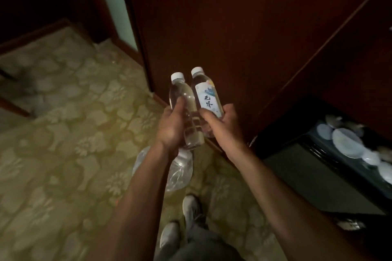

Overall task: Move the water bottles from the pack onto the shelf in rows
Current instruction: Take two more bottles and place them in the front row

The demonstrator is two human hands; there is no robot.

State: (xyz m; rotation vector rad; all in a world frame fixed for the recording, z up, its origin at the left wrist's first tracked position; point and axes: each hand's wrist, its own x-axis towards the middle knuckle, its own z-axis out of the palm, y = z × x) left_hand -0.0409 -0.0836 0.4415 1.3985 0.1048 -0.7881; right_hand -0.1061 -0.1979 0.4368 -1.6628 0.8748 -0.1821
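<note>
Water bottles (195, 104), caps tilting up-frame, being gripped side by side in left hand (171, 127) and right hand (224, 125), heading toward shelf (318, 176) lower right.

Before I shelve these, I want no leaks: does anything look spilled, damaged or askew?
Nothing stands out. Both bottles, left bottle and right bottle, are capped and held tilted, with no spill visible. The plastic pack lies crumpled on the carpet.
</note>
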